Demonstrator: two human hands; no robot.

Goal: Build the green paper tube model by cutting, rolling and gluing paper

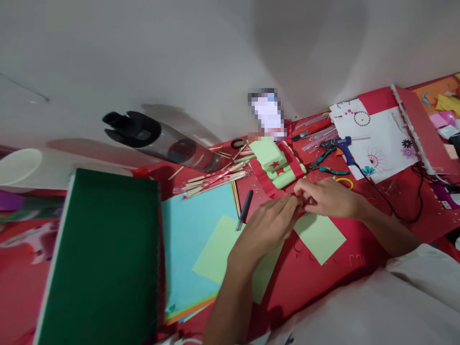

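My left hand (268, 224) and my right hand (328, 198) meet at the fingertips above the red table. Both are closed in a pinch; whatever sits between the fingers is too small or hidden to name. Just beyond them stands a model of pale green and red paper (283, 165), a box with a red star next to green rolls. Below my right hand lies a light green paper sheet (321, 239). Another green sheet (213, 251) is partly covered by my left forearm, on top of blue paper (183, 239). A dark pen (245, 211) rests left of my left hand.
A dark green box (100, 258) and a water bottle (165, 143) stand at left. Wooden sticks (212, 182) lie behind the papers. To the right are pliers (327, 165), a blue glue gun (345, 149) with its cord, and yellow-handled scissors (344, 182). A phone (268, 112) leans on the wall.
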